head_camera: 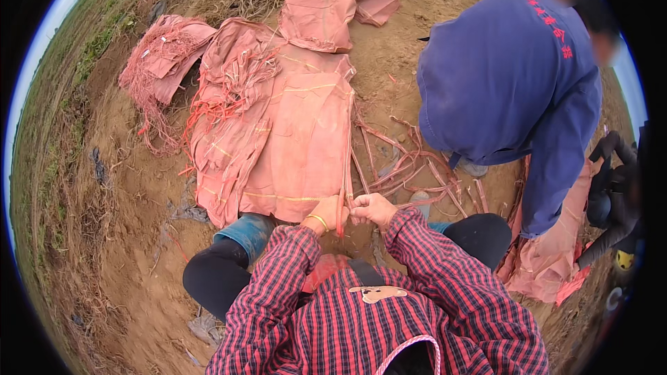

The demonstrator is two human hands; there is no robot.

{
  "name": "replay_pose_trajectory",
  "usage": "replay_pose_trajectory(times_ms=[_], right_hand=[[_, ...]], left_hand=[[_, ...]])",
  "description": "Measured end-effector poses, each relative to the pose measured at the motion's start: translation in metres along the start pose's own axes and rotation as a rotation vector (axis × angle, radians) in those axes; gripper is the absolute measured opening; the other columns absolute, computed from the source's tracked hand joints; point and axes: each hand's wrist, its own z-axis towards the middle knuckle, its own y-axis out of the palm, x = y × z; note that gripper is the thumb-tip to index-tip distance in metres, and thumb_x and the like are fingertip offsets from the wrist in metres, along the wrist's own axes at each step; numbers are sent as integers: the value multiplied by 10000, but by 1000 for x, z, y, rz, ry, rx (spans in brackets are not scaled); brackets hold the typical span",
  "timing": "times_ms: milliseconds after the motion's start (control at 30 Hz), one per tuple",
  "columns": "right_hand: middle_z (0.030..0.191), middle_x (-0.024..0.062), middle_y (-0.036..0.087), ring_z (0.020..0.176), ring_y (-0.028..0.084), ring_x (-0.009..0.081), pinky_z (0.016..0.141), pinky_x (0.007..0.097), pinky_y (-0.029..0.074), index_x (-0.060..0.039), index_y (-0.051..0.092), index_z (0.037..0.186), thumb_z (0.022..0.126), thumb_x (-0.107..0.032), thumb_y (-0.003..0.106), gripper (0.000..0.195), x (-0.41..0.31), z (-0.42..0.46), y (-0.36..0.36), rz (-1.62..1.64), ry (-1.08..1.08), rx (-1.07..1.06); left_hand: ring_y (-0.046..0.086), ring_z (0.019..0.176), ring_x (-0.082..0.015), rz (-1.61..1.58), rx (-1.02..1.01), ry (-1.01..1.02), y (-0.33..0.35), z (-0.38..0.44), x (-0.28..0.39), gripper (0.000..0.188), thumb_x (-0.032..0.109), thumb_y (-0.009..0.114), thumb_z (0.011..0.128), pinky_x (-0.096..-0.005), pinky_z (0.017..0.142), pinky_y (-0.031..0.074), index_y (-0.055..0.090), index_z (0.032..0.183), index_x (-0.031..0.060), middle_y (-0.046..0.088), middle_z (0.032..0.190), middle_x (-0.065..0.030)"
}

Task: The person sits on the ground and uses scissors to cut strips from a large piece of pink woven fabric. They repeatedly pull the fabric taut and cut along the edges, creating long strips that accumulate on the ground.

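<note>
My left hand (329,213), with a yellow bracelet at its wrist, grips the near right corner of a pink woven sack (307,140). A narrow pink strip (341,213) along the sack's edge hangs down past these fingers. Close beside it, my right hand (373,209) pinches at the same edge strip, its fingertips almost touching the left hand. What exactly lies between the right fingertips is too small to tell. The sack lies flat over more pink sacks, stretching away from my knees, with yellow stitched lines across it.
Several loose pink strips (411,166) lie tangled on the soil to the right. A person in a blue jacket (500,78) bends over pink sacking (555,250) at the right. Frayed sacks (167,57) lie at the far left. Another person's dark sleeve (607,242) shows at the right rim.
</note>
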Motion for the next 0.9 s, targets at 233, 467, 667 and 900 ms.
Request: replay_pose_trajectory(times_ms=[233, 467, 667, 900], right_hand=[[640, 1, 610, 537, 508, 58, 503, 198, 387, -67, 596, 737, 790, -130, 602, 82, -4, -4, 1, -58, -24, -70], [646, -1, 606, 556, 509, 58, 523, 206, 403, -56, 598, 735, 788, -118, 594, 82, -4, -6, 1, -132, -8, -124], [651, 7, 605, 576, 535, 79, 538, 221, 422, -39, 593, 733, 778, -96, 589, 73, 1, -3, -2, -133, -52, -153], [637, 23, 605, 594, 567, 103, 570, 248, 451, -19, 603, 750, 742, -82, 586, 66, 7, -2, 0, -161, -98, -177]], left_hand=[[606, 786, -406, 163, -78, -136, -11, 22, -3, 251, 167, 499, 688, -449, 701, 488, 640, 753, -31, 598, 774, -281], [603, 803, -415, 188, -174, -172, -29, 40, -5, 277, 175, 506, 691, -446, 706, 487, 640, 781, -51, 597, 790, -290], [600, 735, -414, 257, -68, -157, -33, 51, 5, 282, 211, 497, 687, -457, 666, 476, 623, 703, -40, 588, 726, -277], [612, 829, -391, 337, -197, -206, -40, 79, 3, 285, 189, 518, 720, -435, 716, 500, 643, 823, -45, 608, 810, -274]])
